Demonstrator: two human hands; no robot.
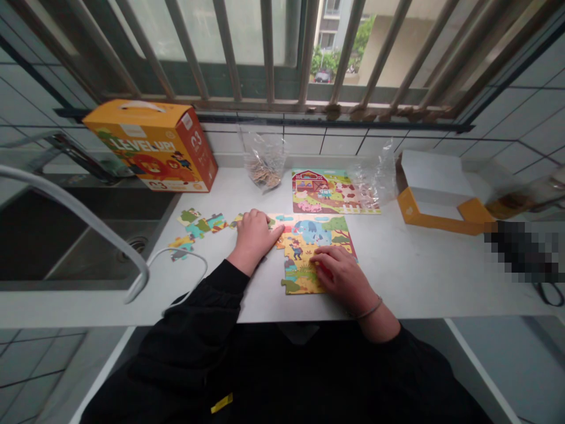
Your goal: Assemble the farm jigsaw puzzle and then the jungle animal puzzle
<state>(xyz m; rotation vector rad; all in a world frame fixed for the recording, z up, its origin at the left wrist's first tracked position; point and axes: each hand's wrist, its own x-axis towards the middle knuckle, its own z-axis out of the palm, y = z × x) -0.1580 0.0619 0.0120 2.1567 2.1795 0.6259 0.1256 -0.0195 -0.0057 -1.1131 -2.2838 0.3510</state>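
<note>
A partly assembled jigsaw puzzle (312, 232) with a blue elephant lies flat on the white counter. My left hand (255, 235) rests at its upper left edge, palm down with fingers apart, its thumb touching the puzzle and its fingers over some pieces. My right hand (338, 268) lies on the lower right part of the puzzle, fingers curled loosely; what is beneath them is hidden. Loose puzzle pieces (198, 227) are spread to the left. Behind the puzzle is a farm picture (320, 191), partly under a clear plastic bag (377, 179).
An orange box (163, 150) stands at the back left beside the sink (88, 235). A bag of brown pieces (265, 171) is by the wall. An open box (441, 200) sits at the right. A white cable (203, 256) crosses the counter's left side.
</note>
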